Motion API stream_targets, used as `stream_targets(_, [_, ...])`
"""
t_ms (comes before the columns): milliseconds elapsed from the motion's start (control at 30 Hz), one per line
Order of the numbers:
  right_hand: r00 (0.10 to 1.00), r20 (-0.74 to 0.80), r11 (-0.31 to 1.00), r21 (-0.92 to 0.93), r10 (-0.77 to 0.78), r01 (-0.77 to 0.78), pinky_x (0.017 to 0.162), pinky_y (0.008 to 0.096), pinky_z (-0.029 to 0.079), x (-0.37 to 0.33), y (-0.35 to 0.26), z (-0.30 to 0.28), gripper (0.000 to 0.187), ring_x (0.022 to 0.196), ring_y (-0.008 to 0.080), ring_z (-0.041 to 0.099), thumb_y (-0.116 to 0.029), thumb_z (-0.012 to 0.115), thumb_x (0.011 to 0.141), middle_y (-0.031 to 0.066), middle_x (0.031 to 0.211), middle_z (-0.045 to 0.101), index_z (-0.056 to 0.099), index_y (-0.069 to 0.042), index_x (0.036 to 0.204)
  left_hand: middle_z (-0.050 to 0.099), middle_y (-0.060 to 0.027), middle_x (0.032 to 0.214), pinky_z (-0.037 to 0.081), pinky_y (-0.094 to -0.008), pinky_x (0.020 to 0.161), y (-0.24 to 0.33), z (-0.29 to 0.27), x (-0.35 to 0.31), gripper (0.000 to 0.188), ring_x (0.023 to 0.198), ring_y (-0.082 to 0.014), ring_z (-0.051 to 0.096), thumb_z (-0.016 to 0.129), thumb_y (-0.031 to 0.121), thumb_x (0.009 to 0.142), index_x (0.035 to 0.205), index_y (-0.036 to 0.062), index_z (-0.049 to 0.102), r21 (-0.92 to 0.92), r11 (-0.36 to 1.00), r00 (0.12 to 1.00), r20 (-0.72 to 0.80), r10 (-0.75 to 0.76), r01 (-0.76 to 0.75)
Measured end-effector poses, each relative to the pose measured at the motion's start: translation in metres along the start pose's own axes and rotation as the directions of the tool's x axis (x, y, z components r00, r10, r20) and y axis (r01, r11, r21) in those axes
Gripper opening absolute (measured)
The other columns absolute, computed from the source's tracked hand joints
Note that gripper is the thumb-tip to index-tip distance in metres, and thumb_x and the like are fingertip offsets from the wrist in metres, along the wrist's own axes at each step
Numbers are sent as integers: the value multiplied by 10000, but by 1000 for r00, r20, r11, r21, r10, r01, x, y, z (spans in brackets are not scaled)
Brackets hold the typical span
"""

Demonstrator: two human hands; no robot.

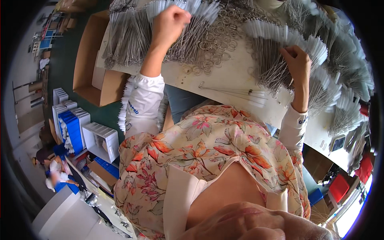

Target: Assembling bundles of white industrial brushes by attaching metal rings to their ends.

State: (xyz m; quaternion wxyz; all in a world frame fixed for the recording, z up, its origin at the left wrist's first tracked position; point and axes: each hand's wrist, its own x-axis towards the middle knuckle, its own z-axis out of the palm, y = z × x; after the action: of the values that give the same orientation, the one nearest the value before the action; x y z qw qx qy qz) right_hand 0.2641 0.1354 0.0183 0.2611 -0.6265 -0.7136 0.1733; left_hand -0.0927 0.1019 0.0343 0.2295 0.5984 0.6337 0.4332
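My left hand [170, 27] is raised above a row of thin wire-handled brushes [132, 40] with pale bristle ends. Its fingers are curled into a pinch, and whatever lies between them is hidden. Over on the right, my right hand [298, 64] is at a second bundle of wire brushes [272, 60], with bent fingers and the fingertips against the wires. Whether a single brush is gripped there is too small to tell. Between the two bundles lies a heap of loose metal rings [216, 44]. Several separate wire brushes [236, 93] rest near the table's front edge.
More brush bundles [344, 100] crowd the right side of the white table [180, 74]. An open cardboard box [108, 86] stands at the table's left end. White and blue plastic crates [100, 140] are further left. Another person [60, 176] is at the far lower left.
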Motion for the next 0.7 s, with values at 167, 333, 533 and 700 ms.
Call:
stream_targets(167, [951,-145,735,669,273,-109,499,256,408,-5,6,-44,221,538,102,458,-223,610,812,4,611,500,633,-4,828,593,-91,806,522,-270,535,3,-51,19,286,625,-153,572,604,200,849,1049,10,529,-316,947,896,-400,-192,62])
stream_targets(333, [822,-519,786,599,233,155,514,242,439,-8,61,-127,207,563,124,490,-161,465,865,62,733,531,578,12,850,636,-158,752,460,-349,676,-138,-134,-13,415,687,-268,595,623,408,786,827,-5,629,790,612,979,92,-182,40])
stream_targets(533, [798,-529,915,-93,290,-393,631,317,493,-55,185,-139,191,661,209,628,-321,622,773,56,751,661,702,-173,863,571,-8,696,398,-251,490,-189,-146,-5,207,539,-102,480,630,218,815,819,11,626,142,916,927,-54,-372,375])
stream_targets(700, [844,-409,861,-217,347,-459,693,364,502,-49,172,-115,239,753,280,634,-330,635,709,95,801,660,700,-174,878,550,3,686,168,-205,331,-129,-128,-13,111,419,-24,307,595,158,826,801,49,595,121,807,816,-76,-573,578])
